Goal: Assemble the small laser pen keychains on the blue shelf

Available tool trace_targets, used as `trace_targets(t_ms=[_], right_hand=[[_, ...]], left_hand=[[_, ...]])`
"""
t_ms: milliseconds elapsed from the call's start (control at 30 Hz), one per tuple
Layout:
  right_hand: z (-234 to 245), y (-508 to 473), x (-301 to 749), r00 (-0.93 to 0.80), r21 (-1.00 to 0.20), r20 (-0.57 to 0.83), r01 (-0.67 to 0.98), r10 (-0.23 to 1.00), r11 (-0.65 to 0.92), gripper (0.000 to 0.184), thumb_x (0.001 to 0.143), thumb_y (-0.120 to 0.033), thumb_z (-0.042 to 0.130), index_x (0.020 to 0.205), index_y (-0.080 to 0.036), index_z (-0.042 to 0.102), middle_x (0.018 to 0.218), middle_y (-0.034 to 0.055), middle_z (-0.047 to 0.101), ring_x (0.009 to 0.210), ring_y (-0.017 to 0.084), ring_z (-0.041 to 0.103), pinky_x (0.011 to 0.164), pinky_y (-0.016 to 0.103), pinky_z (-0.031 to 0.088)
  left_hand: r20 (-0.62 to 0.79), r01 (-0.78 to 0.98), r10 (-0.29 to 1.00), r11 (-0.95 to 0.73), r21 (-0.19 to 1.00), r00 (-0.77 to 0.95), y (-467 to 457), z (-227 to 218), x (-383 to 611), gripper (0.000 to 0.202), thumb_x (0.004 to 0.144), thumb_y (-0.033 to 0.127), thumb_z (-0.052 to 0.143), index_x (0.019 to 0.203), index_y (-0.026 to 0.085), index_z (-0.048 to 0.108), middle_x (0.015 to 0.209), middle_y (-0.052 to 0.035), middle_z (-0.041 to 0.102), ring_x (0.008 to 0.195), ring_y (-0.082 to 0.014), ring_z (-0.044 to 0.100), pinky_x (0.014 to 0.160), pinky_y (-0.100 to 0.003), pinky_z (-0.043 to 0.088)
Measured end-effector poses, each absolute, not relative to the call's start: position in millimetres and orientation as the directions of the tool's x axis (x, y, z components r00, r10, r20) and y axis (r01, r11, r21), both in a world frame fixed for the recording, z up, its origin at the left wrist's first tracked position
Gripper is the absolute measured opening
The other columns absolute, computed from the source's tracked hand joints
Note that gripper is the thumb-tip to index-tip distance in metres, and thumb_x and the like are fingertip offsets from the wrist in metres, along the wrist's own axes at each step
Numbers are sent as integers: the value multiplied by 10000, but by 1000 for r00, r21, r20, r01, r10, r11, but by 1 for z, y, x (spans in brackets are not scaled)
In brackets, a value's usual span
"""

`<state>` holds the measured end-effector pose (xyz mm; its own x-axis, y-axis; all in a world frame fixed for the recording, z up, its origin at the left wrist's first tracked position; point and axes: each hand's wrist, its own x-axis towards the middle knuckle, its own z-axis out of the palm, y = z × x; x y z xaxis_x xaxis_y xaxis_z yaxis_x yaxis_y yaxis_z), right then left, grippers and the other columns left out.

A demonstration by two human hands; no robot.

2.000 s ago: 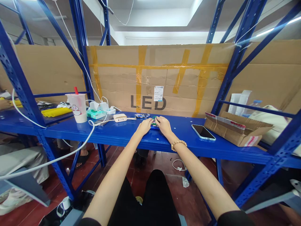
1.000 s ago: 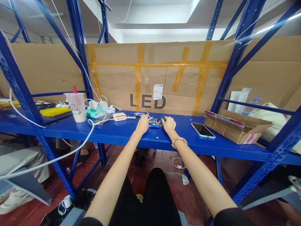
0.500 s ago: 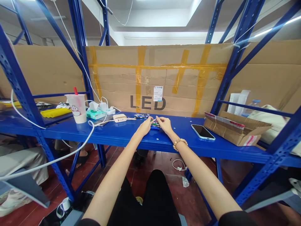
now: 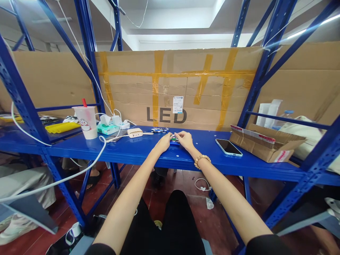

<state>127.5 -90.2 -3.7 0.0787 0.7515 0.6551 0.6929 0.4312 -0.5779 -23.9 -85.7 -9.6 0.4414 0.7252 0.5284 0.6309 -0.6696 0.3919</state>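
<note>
Blue steel shelf [image 4: 106, 150] before a taped cardboard sheet [image 4: 127, 92]: your left hand [image 4: 164, 142] and right hand [image 4: 185, 140], fingers curled and almost meeting, sit at a small pile of blue and green items [image 4: 174, 142] mid-shelf, any grip too small to tell.

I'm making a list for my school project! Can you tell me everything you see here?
blue steel shelf: one, blue, across the view
cardboard sheet: one, brown with yellow tape and black LED letters, behind the shelf
plastic cup: one, white with red straw, left on the shelf
tissue pack: one, teal, right of the cup
charging block: one, cream, left of the hands
small items: several, blue and green, between the hands
phone: one, black screen, right of the hands
cardboard box: one, brown, far right on the shelf
bead bracelet: one, tan, on the right wrist
left hand: one, beside the small items
right hand: one, beside the small items
</note>
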Motion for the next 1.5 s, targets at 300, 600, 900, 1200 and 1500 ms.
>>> trace_targets(t_ms=[300,600,900,1200,1500], right_hand=[[-5,-86,129,11,-572,525,745,851,343,233,885,-347,501,920,-140,603,929,36,619,813,146,593,741,328,496],[-8,-83,129,-47,-529,561,748,826,402,248,895,-358,477,893,-146,606,900,24,620,766,135,590,712,302,498],[-4,-96,119,-101,-420,650,778,753,467,368,928,-372,319,686,-197,535,746,14,592,761,158,549,689,271,404],[-6,-96,118,-278,-258,680,776,679,576,322,932,-294,328,681,-196,504,747,17,578,768,152,521,834,297,364],[-6,-96,117,-338,-160,688,792,642,589,371,947,-304,268,637,-213,451,720,31,530,753,175,485,784,291,364]], left_hand=[[494,615,746,-657,436,447,-79,-11,-23,262,914,286,419,1097,129,520,1006,-74,609,930,-186,593,831,-401,471],[509,606,738,-665,436,444,-83,-9,-25,227,930,247,355,1071,176,518,1030,-74,614,976,-192,584,860,-375,451],[546,601,706,-693,398,452,-91,-4,-26,226,925,270,305,1033,193,488,1018,-61,612,960,-197,587,863,-330,440],[530,630,711,-683,369,461,-85,-12,-25,386,774,210,561,1147,128,498,1146,-117,581,1065,-248,540,943,-405,399],[479,619,749,-655,433,458,-77,-13,-26,278,870,307,506,1087,137,545,1069,-76,587,940,-187,580,832,-407,474]])
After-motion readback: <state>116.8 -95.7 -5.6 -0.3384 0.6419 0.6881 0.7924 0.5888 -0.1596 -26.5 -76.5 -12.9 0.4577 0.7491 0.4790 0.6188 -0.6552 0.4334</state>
